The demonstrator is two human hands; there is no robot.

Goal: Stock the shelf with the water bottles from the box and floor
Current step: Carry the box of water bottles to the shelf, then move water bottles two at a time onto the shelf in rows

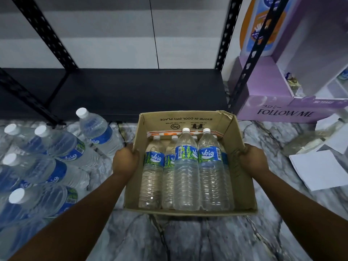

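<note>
Box: the box (190, 210) is in the middle, just in front of the shelf (131, 91) and above the floor (188, 238). It looks lifted up, but I cannot tell for sure.
Bottles in box: bottles (186, 172) lie close together inside the box, caps toward the shelf — packed tight so they do not roll.
Left hand: the left hand (125, 160) grips the left wall of the box, fingers curled over the rim.
Right hand: the right hand (253, 157) grips the right wall of the box the same way — one hand on each side keeps the heavy box level.
Floor bottles: more floor bottles (56, 147) lie left of the box, waiting.
Shelf: dark and bare on the part we can see.
Purple stand: a purple stand (278, 110) is right of the box, next to the shelf.
Papers: white papers (318, 170) lie right of the box.
</note>
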